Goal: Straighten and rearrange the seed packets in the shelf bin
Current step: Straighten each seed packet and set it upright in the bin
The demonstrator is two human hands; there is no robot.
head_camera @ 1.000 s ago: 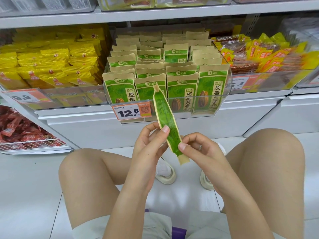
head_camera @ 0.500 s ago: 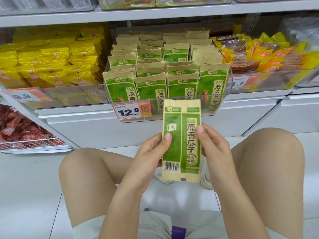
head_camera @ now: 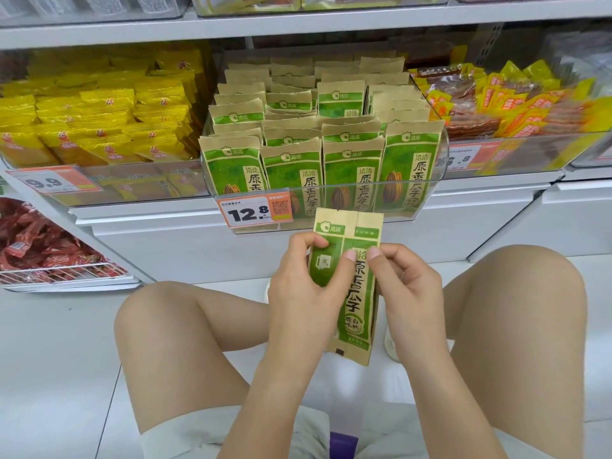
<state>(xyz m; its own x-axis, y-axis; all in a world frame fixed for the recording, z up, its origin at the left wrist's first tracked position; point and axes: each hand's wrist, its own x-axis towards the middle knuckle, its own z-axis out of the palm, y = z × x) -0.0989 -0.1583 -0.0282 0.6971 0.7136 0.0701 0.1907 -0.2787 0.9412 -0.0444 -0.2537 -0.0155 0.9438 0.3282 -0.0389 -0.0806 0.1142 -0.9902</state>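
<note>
A green and tan seed packet (head_camera: pixel 356 299) stands upright in front of me, below the shelf, its back seam toward the camera. My left hand (head_camera: pixel 304 286) grips its left side, thumb on the face. My right hand (head_camera: pixel 405 286) pinches its right edge. Behind it, a clear shelf bin (head_camera: pixel 331 223) holds several rows of the same seed packets (head_camera: pixel 291 170) standing upright, a few of them leaning.
A 12.8 price tag (head_camera: pixel 255 212) hangs on the bin's front. Yellow snack packets (head_camera: pixel 99 127) fill the left bin, orange and red ones (head_camera: pixel 516 104) the right. Red packets (head_camera: pixel 39 243) lie in a lower wire tray. My bare knees flank the hands above the white floor.
The packet turned from edge-on to showing its back face. Both hands have since slid up it and closed in toward its middle.
</note>
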